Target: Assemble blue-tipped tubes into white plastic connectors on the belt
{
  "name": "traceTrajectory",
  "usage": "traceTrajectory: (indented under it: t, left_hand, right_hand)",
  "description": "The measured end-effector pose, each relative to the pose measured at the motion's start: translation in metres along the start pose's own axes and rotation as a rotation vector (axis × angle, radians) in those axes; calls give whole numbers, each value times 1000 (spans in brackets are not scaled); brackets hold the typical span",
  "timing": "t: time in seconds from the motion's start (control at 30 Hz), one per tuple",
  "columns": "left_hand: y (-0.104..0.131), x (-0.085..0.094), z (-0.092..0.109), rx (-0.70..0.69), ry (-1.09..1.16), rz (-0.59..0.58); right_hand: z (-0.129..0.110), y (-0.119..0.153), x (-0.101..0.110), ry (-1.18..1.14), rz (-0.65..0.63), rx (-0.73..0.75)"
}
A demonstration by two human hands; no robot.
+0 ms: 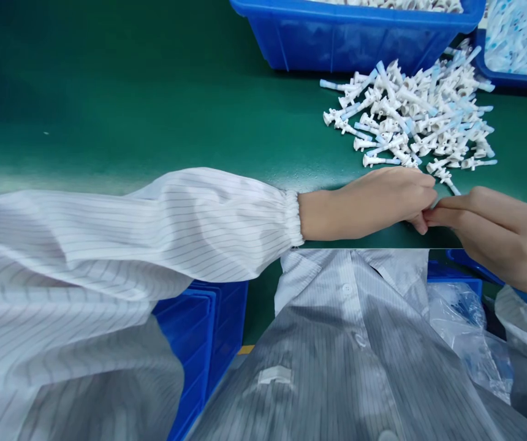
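Observation:
My left hand (378, 199) reaches in from the left over the green table, its fingers curled and closed. From the right comes my right hand (502, 236), thumb and forefinger pinched together. The fingertips of both hands meet near the table's front edge. Whatever they hold between them is hidden by the fingers. Just beyond the fingertips lies a small white plastic fitting with a pale tube end (448, 181). Behind it spreads a loose pile of white plastic fittings (410, 116), many with light-blue or clear tube ends.
A blue bin (337, 43) of white parts stands behind the pile. To its right is a blue tray (516, 79) full of clear and light-blue pieces. Below the table edge are blue crates (203, 337) at left and clear plastic bags (461, 324) at right.

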State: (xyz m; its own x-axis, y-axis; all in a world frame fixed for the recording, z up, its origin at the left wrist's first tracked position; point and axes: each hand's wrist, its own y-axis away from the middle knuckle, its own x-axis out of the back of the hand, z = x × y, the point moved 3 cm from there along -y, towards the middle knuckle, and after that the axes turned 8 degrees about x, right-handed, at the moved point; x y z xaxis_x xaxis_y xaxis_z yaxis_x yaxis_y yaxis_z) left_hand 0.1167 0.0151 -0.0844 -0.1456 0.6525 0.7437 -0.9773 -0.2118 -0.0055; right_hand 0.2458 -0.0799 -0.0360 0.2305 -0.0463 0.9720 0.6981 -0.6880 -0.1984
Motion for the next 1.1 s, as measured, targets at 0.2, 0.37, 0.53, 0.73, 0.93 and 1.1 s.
traceTrajectory:
  t: [0.2, 0.37, 0.53, 0.73, 0.93, 1.1]
  left_hand:
    - [-3, -1, -1, 2, -91, 44]
    - [-6, 4, 3, 64, -242, 25]
    - [-8, 6, 4, 83, -262, -5]
    - [-8, 2, -3, 53, -191, 49]
    - [-10, -2, -11, 4, -37, 78]
    - [-9, -1, -11, 15, -9, 52]
  right_hand:
    - [-14, -6, 4, 155, -96, 56]
    - [-23, -13, 4, 336, -161, 87]
    - [-28, -17, 3, 414, -194, 111]
    - [-28, -17, 1, 405, -215, 120]
    - [-27, -18, -1, 428, -241, 128]
    - [-24, -17, -3, 404, -271, 112]
